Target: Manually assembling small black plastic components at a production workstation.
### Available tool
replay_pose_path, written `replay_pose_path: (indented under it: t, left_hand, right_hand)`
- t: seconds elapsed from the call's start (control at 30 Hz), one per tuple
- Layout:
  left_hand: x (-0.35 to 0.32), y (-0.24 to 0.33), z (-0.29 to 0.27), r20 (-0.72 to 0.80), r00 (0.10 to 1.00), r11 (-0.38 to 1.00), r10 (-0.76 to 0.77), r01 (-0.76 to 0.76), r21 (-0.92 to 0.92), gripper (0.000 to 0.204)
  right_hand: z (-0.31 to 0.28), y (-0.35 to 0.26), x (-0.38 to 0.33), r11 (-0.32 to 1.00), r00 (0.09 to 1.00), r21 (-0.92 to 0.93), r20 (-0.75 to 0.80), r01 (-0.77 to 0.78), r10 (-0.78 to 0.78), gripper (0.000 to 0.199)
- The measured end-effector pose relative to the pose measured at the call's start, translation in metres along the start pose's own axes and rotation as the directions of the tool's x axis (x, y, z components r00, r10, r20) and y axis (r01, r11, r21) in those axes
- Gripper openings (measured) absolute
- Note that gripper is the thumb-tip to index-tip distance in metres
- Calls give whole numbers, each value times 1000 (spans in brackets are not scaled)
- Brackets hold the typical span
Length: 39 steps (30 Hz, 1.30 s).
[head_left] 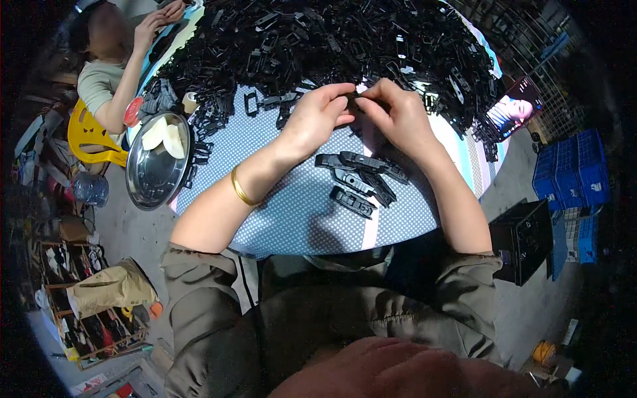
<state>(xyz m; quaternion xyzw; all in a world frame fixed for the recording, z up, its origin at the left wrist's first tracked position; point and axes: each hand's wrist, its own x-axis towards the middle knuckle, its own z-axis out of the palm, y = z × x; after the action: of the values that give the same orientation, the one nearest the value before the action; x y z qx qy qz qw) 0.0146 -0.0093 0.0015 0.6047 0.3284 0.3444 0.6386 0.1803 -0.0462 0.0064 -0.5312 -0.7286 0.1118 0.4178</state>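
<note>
A small black plastic part (pixel 353 101) sits between my two hands, mostly hidden by fingers. My left hand (pixel 313 121) pinches one side of it, and my right hand (pixel 401 117) pinches the other with thumb and forefinger. Nearer to me on the patterned tablecloth (pixel 282 222) lies a small loose group of black plastic frame-like pieces (pixel 358 178). Just beyond my fingers rises a large heap of similar black plastic parts (pixel 318 46), spread across the far half of the table.
A metal tray (pixel 142 186) with pale fruit slices (pixel 166 136) stands at the table's left edge. A lit phone (pixel 514 109) leans at the right. Another person (pixel 106 76) sits at far left, hands by the heap. Blue crates (pixel 572 171) and a black bin (pixel 524 240) stand right.
</note>
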Motion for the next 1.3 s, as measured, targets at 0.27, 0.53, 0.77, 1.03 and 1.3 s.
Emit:
replay_pose_path:
  t: [0.27, 0.53, 0.77, 1.03, 1.3]
  left_hand:
    - [0, -5, 3, -80, 975, 914, 210, -167, 369, 32]
    - [1, 1, 1, 18, 992, 992, 124, -123, -29, 35]
    - [-5, 16, 0, 114, 991, 994, 63, -53, -94, 41]
    - [3, 15, -4, 106, 986, 986, 129, -138, 90, 46]
    - [6, 21, -17, 166, 975, 988, 151, -141, -69, 47]
  right_hand:
    - [3, -4, -3, 982, 985, -138, -101, 125, -140, 16]
    - [-2, -4, 1, 944, 923, -237, -255, 229, -288, 15]
    - [-2, 0, 1, 961, 926, -107, -258, 257, -276, 16]
    - [-1, 5, 3, 894, 982, 410, 21, -181, 189, 19]
    - [-21, 3, 4, 800, 949, 519, 242, -301, 200, 28]
